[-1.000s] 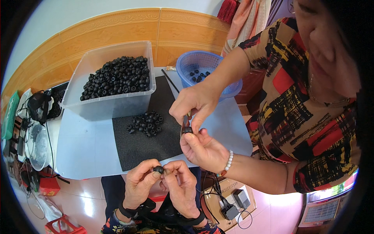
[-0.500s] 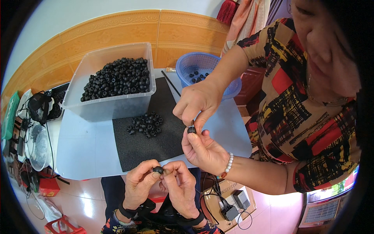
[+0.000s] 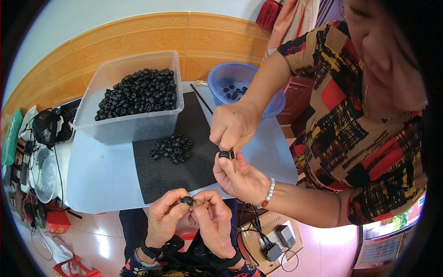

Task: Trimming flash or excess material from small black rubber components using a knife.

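Note:
Between the thumb and finger of my left hand (image 3: 164, 218) is a small round black bead (image 3: 187, 201). My right hand (image 3: 215, 224) is closed beside it, thumb and fingertips pinched together right at the bead's side; what they grip, if anything, is hidden. Both hands are just off the table's front edge. Behind them, a loose pile of holed black beads (image 3: 172, 148) lies on a dark mat (image 3: 152, 182). To the right, another person's hands (image 3: 237, 124) hold a similar black bead (image 3: 225, 154) and a thin blade (image 3: 233, 162).
A clear plastic bin (image 3: 131, 127) full of black beads stands at the back left of the pale table (image 3: 99, 180). A blue basket (image 3: 272, 99) with several beads is at the back right, near a dark rod (image 3: 201, 98). Cables and adapters (image 3: 272, 251) lie on a carton below.
The other person's upper hand has shifted slightly, and the blade now shows beside their bead, pointing downward. My own hands and bead have hardly moved.

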The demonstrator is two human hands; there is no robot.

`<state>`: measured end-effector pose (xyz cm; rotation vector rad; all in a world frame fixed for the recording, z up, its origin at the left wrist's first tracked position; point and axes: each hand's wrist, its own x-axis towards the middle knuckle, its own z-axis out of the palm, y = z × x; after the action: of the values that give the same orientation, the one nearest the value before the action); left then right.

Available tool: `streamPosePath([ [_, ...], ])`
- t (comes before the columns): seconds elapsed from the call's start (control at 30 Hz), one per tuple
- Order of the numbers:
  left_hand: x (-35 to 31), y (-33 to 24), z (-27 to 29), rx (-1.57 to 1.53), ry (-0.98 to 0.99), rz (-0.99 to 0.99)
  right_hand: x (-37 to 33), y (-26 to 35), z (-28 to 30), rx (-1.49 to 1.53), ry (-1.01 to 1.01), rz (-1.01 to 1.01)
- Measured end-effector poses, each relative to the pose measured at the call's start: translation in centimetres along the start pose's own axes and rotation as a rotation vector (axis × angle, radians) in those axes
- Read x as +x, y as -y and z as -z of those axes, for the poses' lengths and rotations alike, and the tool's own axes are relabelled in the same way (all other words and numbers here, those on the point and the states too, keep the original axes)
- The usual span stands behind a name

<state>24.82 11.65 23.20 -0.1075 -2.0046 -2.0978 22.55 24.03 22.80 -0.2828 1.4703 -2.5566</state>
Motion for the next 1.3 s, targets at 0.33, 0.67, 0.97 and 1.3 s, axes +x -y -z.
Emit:
streamPosePath([
  [0.33, 0.1, 0.3, 0.2, 0.004, 0.005, -0.014, 0.1, 0.1, -0.1, 0.018, -0.008, -0.029],
  [0.67, -0.4, 0.1, 0.3, -0.078, -0.027, 0.02, 0.1, -0.5, -0.4, -0.038, 0.011, -0.022],
  [0.97, -0.6, -0.1, 0.8, -0.169, -0.142, 0.01, 0.6, -1.0, -1.7, 0.065, 0.047, -0.048],
  [1.3, -1.2, 1.3, 2.3, -0.284, -0.2, 0.024, 2.4, -2.4, -2.3, -0.134, 0.078, 0.077],
])
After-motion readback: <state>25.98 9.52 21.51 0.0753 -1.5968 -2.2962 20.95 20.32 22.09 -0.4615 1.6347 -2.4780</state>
